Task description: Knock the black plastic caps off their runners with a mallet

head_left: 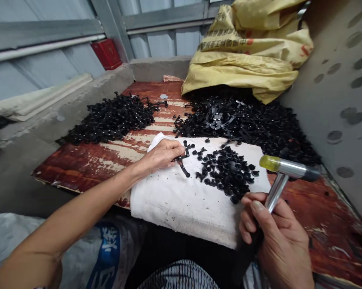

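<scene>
My left hand point(165, 154) is closed on a small black branched bracket point(185, 162), held over a white cloth point(181, 204). The bracket's thin arms with round ends stick out past the fingertips. In my right hand point(274, 228) is a mallet point(284, 168), its metal shaft upright and slanted, with a yellow face to the left and a black face to the right. Between the hands, a loose pile of small black round caps with stems point(227, 170) lies on the cloth.
A heap of black brackets point(114, 116) lies at the back left. A larger heap point(259, 124) spreads at the back right, below a yellow woven sack point(243, 60). A red tin point(106, 54) stands on the ledge. The worn red board point(87, 160) meets a spotted panel point(343, 100) on the right.
</scene>
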### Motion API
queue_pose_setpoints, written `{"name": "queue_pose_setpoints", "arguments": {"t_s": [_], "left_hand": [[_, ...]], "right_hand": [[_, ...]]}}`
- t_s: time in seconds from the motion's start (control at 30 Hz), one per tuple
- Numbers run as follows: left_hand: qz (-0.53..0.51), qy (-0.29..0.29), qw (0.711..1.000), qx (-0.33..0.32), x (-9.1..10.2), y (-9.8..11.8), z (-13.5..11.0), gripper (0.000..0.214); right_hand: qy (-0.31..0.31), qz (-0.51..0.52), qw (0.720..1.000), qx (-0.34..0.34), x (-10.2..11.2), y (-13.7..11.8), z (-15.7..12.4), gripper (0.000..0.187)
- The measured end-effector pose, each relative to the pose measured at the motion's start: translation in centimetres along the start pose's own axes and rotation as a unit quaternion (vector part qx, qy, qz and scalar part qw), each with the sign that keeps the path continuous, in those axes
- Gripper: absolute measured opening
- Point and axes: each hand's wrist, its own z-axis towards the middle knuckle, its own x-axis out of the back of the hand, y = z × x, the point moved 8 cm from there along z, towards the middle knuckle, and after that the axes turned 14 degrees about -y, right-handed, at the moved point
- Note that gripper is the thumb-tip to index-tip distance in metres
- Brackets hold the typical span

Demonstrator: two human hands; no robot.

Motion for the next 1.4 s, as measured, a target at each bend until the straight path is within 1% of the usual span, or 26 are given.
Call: {"name": "queue_pose_setpoints", "arguments": {"t_s": [0.03,0.1,0.23,0.47,0.83,1.1,1.23,1.4], "left_hand": [[-0.004,0.016,1.000,0.007,0.6,-0.2,0.4,0.023],[-0.014,0.033,0.999,0.017,1.2,-0.3,1.2,0.024],[-0.022,0.029,0.999,0.027,1.2,-0.4,2.1,0.029],[-0.011,0.033,0.999,0.034,1.4,-0.4,1.9,0.030],[-0.008,0.014,1.000,-0.001,1.5,-0.9,2.4,0.027],[-0.020,0.028,0.999,0.028,1.4,-0.9,2.3,0.030],[-0.016,0.029,0.999,0.029,1.4,-0.8,2.3,0.029],[0.006,0.033,0.999,0.023,1.5,-0.8,2.3,0.028]], "right_hand": [[-0.001,-0.003,1.000,-0.007,0.0,0.1,0.0,0.022],[-0.003,-0.011,1.000,-0.018,-0.1,0.3,0.0,0.023],[0.006,-0.025,0.999,-0.028,0.1,0.4,-0.2,0.021],[0.009,-0.028,0.999,-0.045,0.1,0.5,-0.3,0.018],[0.009,-0.031,0.999,-0.043,0.2,0.6,-0.4,0.016],[0.012,-0.040,0.998,-0.044,0.1,0.4,-0.5,0.015],[0.005,-0.044,0.998,-0.039,0.2,0.3,-0.4,0.016],[0.011,-0.052,0.998,-0.040,0.3,0.3,-0.6,0.016]]}}
